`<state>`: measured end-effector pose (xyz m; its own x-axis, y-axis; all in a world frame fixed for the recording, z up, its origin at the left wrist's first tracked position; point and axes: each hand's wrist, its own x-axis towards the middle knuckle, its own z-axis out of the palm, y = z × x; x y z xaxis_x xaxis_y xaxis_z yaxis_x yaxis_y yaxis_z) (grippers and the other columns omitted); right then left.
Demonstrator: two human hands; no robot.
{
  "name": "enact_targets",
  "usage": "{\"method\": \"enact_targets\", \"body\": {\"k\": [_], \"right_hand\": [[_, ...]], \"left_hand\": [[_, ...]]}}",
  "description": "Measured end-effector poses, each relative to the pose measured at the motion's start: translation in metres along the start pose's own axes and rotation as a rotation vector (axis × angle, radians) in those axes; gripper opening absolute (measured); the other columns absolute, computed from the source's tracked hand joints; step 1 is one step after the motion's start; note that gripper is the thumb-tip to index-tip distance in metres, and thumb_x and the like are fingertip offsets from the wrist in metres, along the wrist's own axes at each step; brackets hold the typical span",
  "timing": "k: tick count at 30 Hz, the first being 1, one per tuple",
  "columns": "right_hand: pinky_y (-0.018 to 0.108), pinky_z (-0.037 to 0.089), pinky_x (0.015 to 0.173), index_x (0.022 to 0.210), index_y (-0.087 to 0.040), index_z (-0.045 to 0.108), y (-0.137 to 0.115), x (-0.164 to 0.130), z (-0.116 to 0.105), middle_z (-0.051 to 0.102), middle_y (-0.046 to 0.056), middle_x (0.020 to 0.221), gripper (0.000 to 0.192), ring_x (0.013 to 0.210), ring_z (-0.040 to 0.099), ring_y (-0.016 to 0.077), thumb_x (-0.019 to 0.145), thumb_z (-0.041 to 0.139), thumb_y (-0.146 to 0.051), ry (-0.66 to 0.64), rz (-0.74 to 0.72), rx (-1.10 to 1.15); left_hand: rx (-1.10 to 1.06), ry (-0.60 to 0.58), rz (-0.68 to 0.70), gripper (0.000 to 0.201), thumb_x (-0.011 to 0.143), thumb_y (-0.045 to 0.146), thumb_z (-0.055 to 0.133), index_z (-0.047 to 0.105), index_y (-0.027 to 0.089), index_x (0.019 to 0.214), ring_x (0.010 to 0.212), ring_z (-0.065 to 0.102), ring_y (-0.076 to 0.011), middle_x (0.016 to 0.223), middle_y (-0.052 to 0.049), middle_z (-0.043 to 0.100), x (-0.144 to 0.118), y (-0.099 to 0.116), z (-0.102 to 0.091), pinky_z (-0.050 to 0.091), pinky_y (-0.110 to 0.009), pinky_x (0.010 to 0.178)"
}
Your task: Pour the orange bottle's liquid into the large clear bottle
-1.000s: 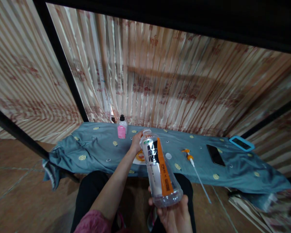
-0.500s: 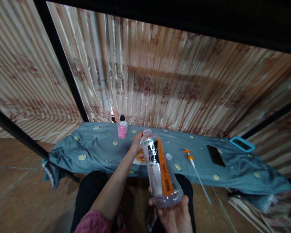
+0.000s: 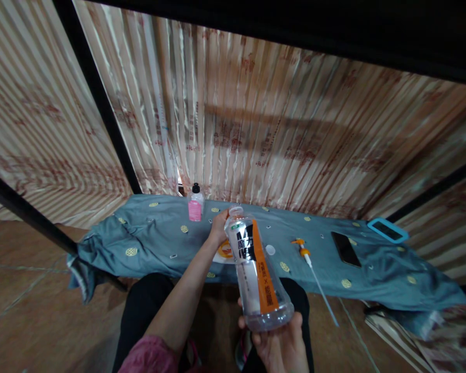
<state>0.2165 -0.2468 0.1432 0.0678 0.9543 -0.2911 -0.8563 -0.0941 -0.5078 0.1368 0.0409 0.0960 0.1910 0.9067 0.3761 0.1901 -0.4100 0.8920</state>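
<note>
**Entry: clear drink bottle, uncapped, held over the lap**

Head view, sole view on record.

- Item 1: we are holding a clear plastic bottle (image 3: 256, 274) with an orange and black label, tilted with its neck leaning away towards the bench. Our right hand (image 3: 281, 344) is cupping its base from below, fingers curled around the bottom edge.
- Item 2: our left hand (image 3: 218, 228) is reaching out to the bottle's neck, fingers closing beside the open mouth; whether they are pinching the rim we cannot tell.
- Item 3: the mouth is showing no cap. A small white cap (image 3: 270, 249) is lying on the blue-grey cloth (image 3: 155, 243) just beyond the bottle, so we are judging the opening step done.
- Item 4: an orange pump head with a long dip tube (image 3: 310, 267) is lying loose on the cloth to the right, well apart from the bottle; fitting it, if intended, is looking undone.
- Item 5: a small pink bottle (image 3: 195, 204) is standing upright at the back. The clear bottle is appearing nearly empty.
</note>
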Motion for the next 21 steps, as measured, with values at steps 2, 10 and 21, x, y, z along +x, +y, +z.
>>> {"method": "enact_targets", "body": {"k": [2, 10, 21], "right_hand": [[0.016, 0.062, 0.057, 0.096, -0.022, 0.09, 0.0002, 0.0001, 0.0, 0.089, 0.017, 0.104, 0.055, 0.08, 0.087, 0.0281, 0.062, 0.097, -0.065, 0.001, -0.006, 0.009], [0.017, 0.063, 0.057, 0.098, -0.022, 0.089, 0.0005, 0.0001, -0.0011, 0.088, 0.017, 0.105, 0.055, 0.081, 0.087, 0.0287, 0.062, 0.097, -0.063, -0.007, 0.008, 0.034], [0.016, 0.063, 0.057, 0.098, -0.022, 0.089, -0.0015, -0.0004, 0.0003, 0.089, 0.018, 0.103, 0.055, 0.081, 0.087, 0.0267, 0.063, 0.097, -0.064, -0.009, 0.008, 0.021]], "left_hand": [[-0.002, 0.001, 0.006, 0.014, 0.078, 0.025, 0.066, 0.075, 0.017, 0.084, 0.083, 0.071, -0.0227, 0.088, -0.008, 0.081, -0.0002, 0.0005, -0.0003, 0.058, -0.028, 0.076], [-0.007, 0.008, 0.012, 0.015, 0.075, 0.029, 0.066, 0.074, 0.019, 0.082, 0.078, 0.069, -0.022, 0.082, -0.006, 0.08, 0.0002, 0.0032, -0.0023, 0.057, -0.028, 0.072], [-0.014, -0.011, 0.005, 0.01, 0.077, 0.026, 0.067, 0.073, 0.018, 0.079, 0.078, 0.069, -0.0216, 0.081, -0.006, 0.078, 0.0002, 0.0064, -0.0033, 0.058, -0.028, 0.073]]}}
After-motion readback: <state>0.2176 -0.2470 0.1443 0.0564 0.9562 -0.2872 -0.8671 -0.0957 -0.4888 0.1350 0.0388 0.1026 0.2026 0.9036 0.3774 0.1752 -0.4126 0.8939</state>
